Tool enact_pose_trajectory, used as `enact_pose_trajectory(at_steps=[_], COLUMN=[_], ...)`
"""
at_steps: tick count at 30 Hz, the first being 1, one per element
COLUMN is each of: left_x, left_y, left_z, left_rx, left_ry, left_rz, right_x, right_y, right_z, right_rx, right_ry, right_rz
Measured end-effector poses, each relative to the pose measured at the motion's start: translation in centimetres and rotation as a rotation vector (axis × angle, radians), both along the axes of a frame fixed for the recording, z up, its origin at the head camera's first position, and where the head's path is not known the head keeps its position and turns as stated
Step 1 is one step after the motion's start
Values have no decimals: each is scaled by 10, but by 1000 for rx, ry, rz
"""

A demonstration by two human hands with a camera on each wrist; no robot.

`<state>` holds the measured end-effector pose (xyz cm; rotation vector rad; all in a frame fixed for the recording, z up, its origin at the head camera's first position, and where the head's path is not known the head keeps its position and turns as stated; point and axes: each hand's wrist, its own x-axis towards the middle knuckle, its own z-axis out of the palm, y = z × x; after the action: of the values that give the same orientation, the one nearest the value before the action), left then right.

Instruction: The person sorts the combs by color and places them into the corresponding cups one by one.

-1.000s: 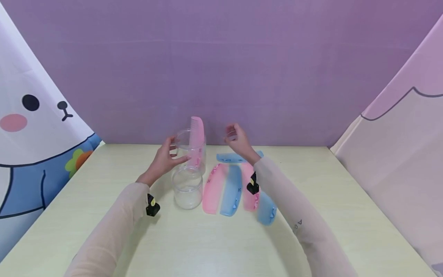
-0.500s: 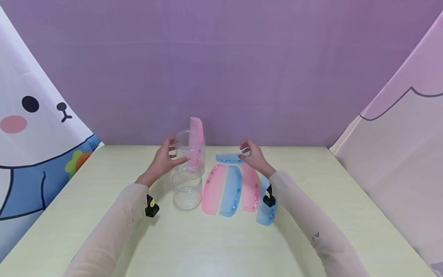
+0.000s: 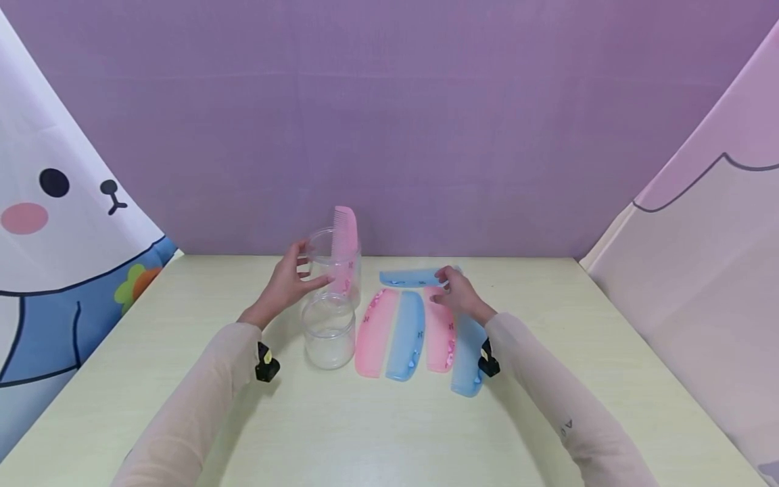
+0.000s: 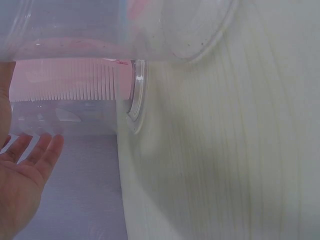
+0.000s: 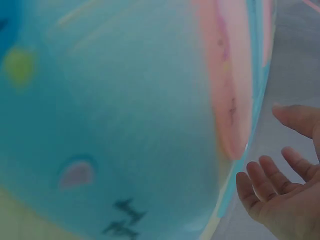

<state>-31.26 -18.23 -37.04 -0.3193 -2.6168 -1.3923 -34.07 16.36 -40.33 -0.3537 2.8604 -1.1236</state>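
Note:
My left hand [image 3: 286,281] holds the rear clear jar [image 3: 319,249] at its side, thumb in front and fingers behind. A pink comb [image 3: 345,233] stands upright inside that jar, its top above the rim; its teeth [image 4: 65,80] face me in the left wrist view. Over the upper end of the right-hand pink comb [image 3: 441,338] hovers my right hand [image 3: 460,295], near the sideways blue comb [image 3: 406,278]. In the right wrist view, thumb and fingers [image 5: 267,175] are spread apart with nothing between them.
A second clear jar [image 3: 329,341] stands in front of the held one. Another pink comb [image 3: 374,338] and a blue comb [image 3: 406,338] lie to its right. One more blue comb [image 3: 467,368] lies under the right wrist. A purple curtain [image 3: 389,135] hangs behind the table.
My right hand has come down and to the right, from beside the upright comb to above the lying combs. The left hand and both jars have stayed in place.

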Motion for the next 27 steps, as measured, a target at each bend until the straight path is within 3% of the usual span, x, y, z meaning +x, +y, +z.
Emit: enact_pose_trajectory(at_steps=[9, 20, 27], left_x=[-1, -1, -2], left_y=[0, 0, 0], left_z=[0, 0, -2], left_rx=[4, 0, -2], left_ry=[14, 12, 25], left_rz=[-3, -4, -4], right_x=[0, 2, 0], right_y=[3, 1, -1], right_z=[-12, -11, -11], right_rx=[55, 120, 130], right_ry=[-58, -40, -73], right_rz=[14, 42, 17])
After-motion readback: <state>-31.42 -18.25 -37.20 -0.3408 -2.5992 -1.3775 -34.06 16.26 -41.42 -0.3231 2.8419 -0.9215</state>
